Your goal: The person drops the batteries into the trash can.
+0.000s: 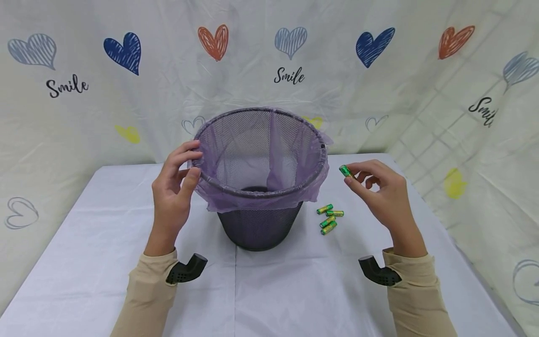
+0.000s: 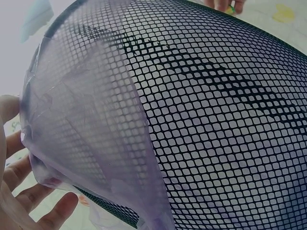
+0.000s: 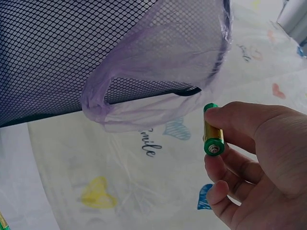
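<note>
Pinching a green-and-gold battery (image 1: 346, 171) between thumb and fingers, the right hand (image 1: 387, 189) is hovering to the right of the bin (image 1: 261, 229), its grip closed on that one piece. The bin's rim and a purple liner (image 1: 252, 202), folded over it and drooping outside, are standing between the battery and the mesh inside. The left hand (image 1: 172, 192) is touching the rim on the opposite side, its grip loose, the fingers spreading against the outer edge. Four loose batteries (image 1: 327, 222) are lying close together on the white tabletop (image 1: 105, 224), just to the right of the bin's base and lower in the head view than the held battery. The bin is standing upright; its liner is puckering along the rim, and a flap is sticking out on the far right. One black curved piece (image 1: 187, 269) is jutting from each beige sleeve (image 1: 145, 295) near the wrist. Behind everything, a pale curtain (image 1: 248, 89) printed with red, blue and yellow hearts and the word "Smile" is hanging past the tabletop's far edge.
</note>
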Tool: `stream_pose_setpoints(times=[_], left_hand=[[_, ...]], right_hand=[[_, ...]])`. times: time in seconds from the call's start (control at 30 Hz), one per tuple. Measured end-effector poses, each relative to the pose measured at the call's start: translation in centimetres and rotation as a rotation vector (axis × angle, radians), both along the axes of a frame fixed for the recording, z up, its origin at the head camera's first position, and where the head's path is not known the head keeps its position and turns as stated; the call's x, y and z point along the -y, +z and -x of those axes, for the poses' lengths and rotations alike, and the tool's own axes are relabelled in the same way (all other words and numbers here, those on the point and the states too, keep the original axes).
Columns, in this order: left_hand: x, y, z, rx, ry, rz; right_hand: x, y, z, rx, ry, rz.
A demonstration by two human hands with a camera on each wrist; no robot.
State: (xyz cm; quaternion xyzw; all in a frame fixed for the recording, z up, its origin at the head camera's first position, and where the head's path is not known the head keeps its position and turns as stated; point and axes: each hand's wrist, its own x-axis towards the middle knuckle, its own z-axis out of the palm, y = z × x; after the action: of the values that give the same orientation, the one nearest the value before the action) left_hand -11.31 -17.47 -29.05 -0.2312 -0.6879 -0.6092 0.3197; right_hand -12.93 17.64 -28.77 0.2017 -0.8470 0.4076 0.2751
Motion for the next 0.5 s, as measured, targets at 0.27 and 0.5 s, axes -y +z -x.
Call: stream_pose_setpoints(times=[0.27,0.5], left_hand=[[0.02,0.03,0.01,-0.001,0.007,0.006],[0.00,0.03,0.03,-0.004,0.001,0.003]], right_hand=[[0.10,0.35,0.18,0.001,0.003,-0.004],[0.29,0.69,0.13,-0.005,0.002,-0.002]])
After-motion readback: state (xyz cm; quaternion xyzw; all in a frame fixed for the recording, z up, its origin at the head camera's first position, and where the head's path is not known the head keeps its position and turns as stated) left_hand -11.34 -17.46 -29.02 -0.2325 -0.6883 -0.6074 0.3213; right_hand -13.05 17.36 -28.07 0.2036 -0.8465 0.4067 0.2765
